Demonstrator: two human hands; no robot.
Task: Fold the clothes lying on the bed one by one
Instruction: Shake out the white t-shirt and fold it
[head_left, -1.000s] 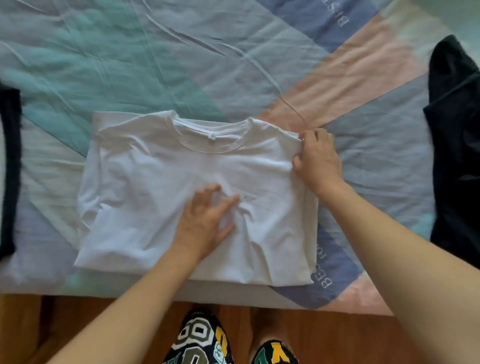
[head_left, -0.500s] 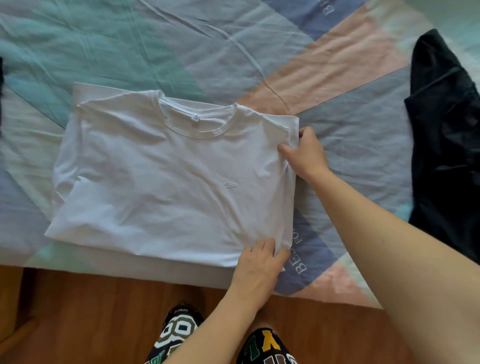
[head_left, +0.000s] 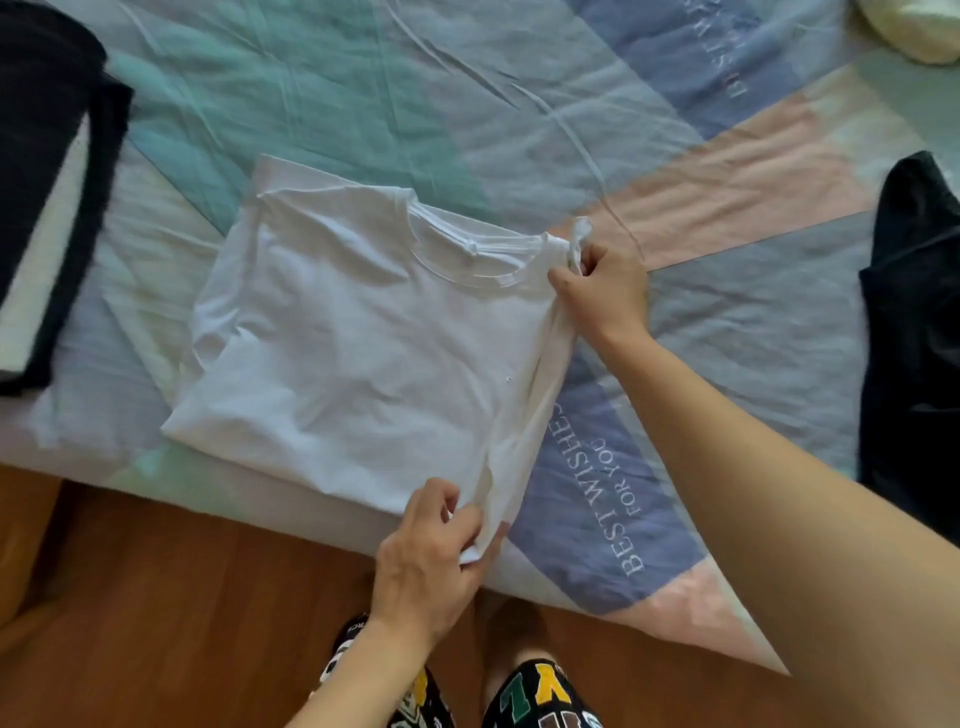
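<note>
A white T-shirt (head_left: 353, 353), partly folded with its collar up, lies on the patchwork bedspread (head_left: 363, 88) near the bed's front edge. My right hand (head_left: 602, 296) pinches the shirt's right shoulder beside the collar and lifts it a little. At the near right corner of the hem, my left hand (head_left: 431, 545) grips the cloth. The right edge of the shirt is stretched taut between the two hands and raised off the bed.
A dark folded garment (head_left: 41, 156) lies at the left of the bed. Another dark garment (head_left: 914, 332) is spread at the right edge. A cream object (head_left: 919, 26) shows at the top right. Wooden floor (head_left: 156, 597) runs below the bed edge.
My left hand left the middle of the shirt and took hold of its near right corner. Both hands have now raised the shirt's right edge off the bed.
</note>
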